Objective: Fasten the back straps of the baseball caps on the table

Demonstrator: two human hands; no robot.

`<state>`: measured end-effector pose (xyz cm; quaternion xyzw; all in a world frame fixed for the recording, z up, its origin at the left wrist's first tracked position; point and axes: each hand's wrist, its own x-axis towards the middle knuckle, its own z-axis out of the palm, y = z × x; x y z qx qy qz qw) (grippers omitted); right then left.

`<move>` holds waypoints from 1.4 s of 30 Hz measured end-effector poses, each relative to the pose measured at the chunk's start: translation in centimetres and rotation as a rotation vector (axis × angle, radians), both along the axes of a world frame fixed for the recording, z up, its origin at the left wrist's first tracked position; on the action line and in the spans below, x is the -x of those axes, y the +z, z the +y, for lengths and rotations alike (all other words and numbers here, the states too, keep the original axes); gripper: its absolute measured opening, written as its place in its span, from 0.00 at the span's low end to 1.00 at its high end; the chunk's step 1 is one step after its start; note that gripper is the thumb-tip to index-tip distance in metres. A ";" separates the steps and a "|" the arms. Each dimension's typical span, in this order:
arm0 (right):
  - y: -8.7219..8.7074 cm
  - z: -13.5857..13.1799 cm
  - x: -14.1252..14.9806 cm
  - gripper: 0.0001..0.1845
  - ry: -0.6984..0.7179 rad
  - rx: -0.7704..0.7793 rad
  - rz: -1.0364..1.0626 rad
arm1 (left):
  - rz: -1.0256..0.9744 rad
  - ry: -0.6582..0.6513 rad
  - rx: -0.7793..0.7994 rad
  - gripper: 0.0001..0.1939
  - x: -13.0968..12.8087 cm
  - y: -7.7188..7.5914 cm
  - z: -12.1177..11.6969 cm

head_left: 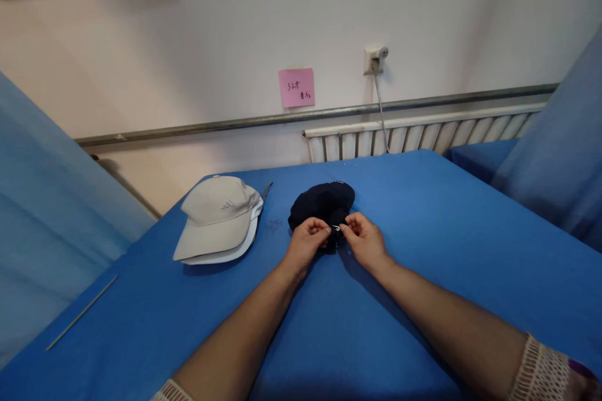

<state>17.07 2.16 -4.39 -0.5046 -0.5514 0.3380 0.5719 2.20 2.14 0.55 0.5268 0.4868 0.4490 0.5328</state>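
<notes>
A dark navy cap (316, 200) lies on the blue-covered table in front of me, its brim pointing away to the far right. At its near edge, a small shiny metal buckle (335, 228) shows between my two hands. My left hand (306, 239) is closed in a pinch on the cap's strap, left of the buckle. From the other side, my right hand (365, 239) pinches the strap close by the buckle. My fingertips hide most of the strap, so I cannot tell how it runs through the buckle.
Stacked light caps (216, 210), a beige one on top, sit to the left. A thin grey rod (82, 313) lies near the table's left edge. Blue curtains (51, 219) hang at both sides. Behind the table are a radiator (423, 131) and a wall socket (375, 61) with a cord.
</notes>
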 end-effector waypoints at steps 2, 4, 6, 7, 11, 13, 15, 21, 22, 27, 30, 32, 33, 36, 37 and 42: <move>0.0 0.0 0.0 0.08 0.005 0.002 0.010 | 0.006 -0.003 -0.023 0.08 -0.1 0.0 -0.1; 0.1 -0.1 0.0 0.08 0.009 0.006 0.015 | 0.022 -0.002 -0.059 0.07 -0.1 -0.1 -0.1; 0.1 -0.1 0.0 0.08 0.007 0.009 0.010 | 0.054 -0.014 -0.101 0.07 -0.1 -0.2 0.0; 0.1 -0.1 0.0 0.08 0.003 0.010 0.007 | 0.073 -0.027 -0.122 0.06 0.0 -0.3 0.1; 0.1 0.0 0.0 0.08 -0.005 0.014 0.006 | 0.178 -0.072 -0.214 0.05 0.3 -0.5 0.2; 0.0 0.0 0.0 0.08 -0.008 0.012 0.009 | 0.255 -0.077 -0.261 0.04 0.4 -0.5 0.1; 0.0 0.1 -0.1 0.09 -0.008 0.010 0.003 | 0.330 -0.072 -0.304 0.04 0.4 -0.4 -0.1; 0.0 0.1 -0.1 0.09 -0.013 0.011 -0.005 | 0.484 -0.101 -0.412 0.05 0.5 -0.2 -0.3; 0.0 0.1 -0.1 0.09 -0.015 0.011 0.002 | 0.506 -0.125 -0.431 0.06 0.6 -0.1 -0.3; 0.1 0.2 -0.1 0.08 -0.007 0.027 0.055 | 0.519 -0.255 -0.475 0.10 1.2 0.5 -0.4; 0.1 0.4 -0.2 0.08 -0.012 0.028 0.075 | 0.469 -0.265 -0.446 0.11 1.3 0.5 -0.4; 0.1 0.5 -0.1 0.09 -0.015 0.030 0.076 | 0.445 -0.207 -0.406 0.11 1.3 0.3 -0.2; 0.1 0.5 -0.1 0.09 -0.016 0.032 0.074 | 0.440 -0.171 -0.387 0.09 1.2 0.2 -0.2; 0.1 0.4 0.0 0.09 -0.013 0.041 0.069 | 0.469 -0.112 -0.371 0.07 1.0 0.0 -0.1; 0.2 0.4 0.1 0.09 -0.010 0.041 0.069 | 0.485 -0.113 -0.379 0.07 1.0 0.0 -0.1; 0.0 0.3 0.1 0.09 -0.004 0.038 0.075 | 0.512 -0.126 -0.409 0.06 0.6 0.1 -0.5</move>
